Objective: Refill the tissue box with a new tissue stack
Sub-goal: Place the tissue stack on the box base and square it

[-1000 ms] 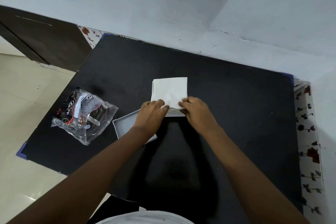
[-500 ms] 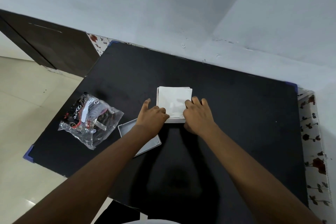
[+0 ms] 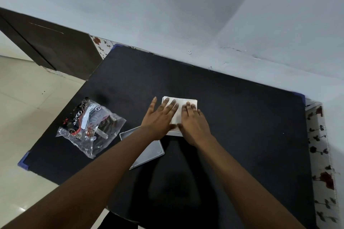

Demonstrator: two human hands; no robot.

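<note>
A white tissue stack [image 3: 181,102] lies flat in a low white tissue box [image 3: 175,133] at the middle of the black table [image 3: 242,117]. My left hand [image 3: 160,117] lies palm down on the stack's left half, fingers spread. My right hand [image 3: 193,120] lies palm down on its right half, fingers together. Both hands cover most of the stack; only its far edge and a strip between the hands show. The box's grey lid [image 3: 149,151] lies on the table to the left, partly under my left forearm.
A clear plastic bag [image 3: 89,126] with dark packaging inside lies at the table's left side. A pale wall runs along the table's far edge. A dark cabinet [image 3: 46,48] stands at the far left, and tiled floor lies beyond the left edge.
Both hands slid forward from the stack's near edge onto its top and now lie flat on it. The raised tissue sheet now lies flat.
</note>
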